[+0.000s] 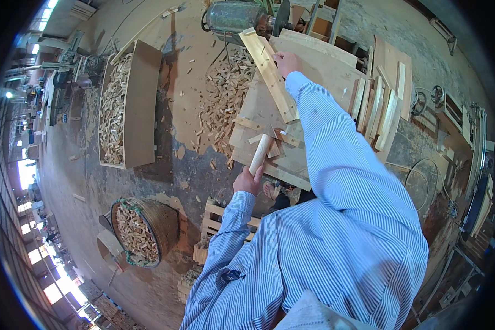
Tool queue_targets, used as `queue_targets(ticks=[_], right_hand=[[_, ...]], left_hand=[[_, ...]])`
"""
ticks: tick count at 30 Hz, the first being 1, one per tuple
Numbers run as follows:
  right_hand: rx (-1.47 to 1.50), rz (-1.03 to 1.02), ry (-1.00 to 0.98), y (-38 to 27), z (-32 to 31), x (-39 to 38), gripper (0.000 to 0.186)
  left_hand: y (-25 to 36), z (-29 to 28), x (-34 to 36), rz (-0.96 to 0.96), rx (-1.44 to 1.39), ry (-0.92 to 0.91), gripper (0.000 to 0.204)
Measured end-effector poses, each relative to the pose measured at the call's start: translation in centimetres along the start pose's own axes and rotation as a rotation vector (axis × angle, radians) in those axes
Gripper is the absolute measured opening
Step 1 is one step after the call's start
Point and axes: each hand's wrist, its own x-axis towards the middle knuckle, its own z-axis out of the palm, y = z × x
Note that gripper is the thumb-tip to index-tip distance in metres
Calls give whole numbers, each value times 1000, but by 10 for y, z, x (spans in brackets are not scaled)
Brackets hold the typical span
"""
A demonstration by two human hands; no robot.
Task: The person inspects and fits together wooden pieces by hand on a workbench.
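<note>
In my left hand (248, 181) is one end of a short, pale wooden stick (261, 154), with my fingers closed round it. The stick's far end points at small wood strips (275, 147) on the worktable (256, 113). My right arm reaches across the table. The fingers of my right hand (286, 64) are bent against the right edge of a long yellowish wooden board (270, 77), near its far end. This board lies slanted on the tabletop and has several dark spots along it.
Wood offcuts (225, 104) heap left of the table. Further left stand a wooden box (142, 104) and a woven basket (168, 225), both full of offcuts. A motor (234, 16) sits beyond the table. Curved wood pieces (375, 107) stack at its right. A slatted pallet (212, 217) lies near my left elbow.
</note>
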Motion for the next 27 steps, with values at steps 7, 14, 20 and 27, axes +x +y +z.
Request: queue_targets(ticks=[7,14,20,27], right_hand=[[140,10,-37,0,15,37,25],[61,37,-50,3,1,63,27],[-39,23,-22,6,-11,100,28],[-30,-53,-57,20,-8,114,36]], left_hand=[[4,2,8,-21,22,-44,59],[28,0,29,18,6,-4,59],[57,-2,54,-2,14,-2,61],[69,-4,62,0,1,3,61]])
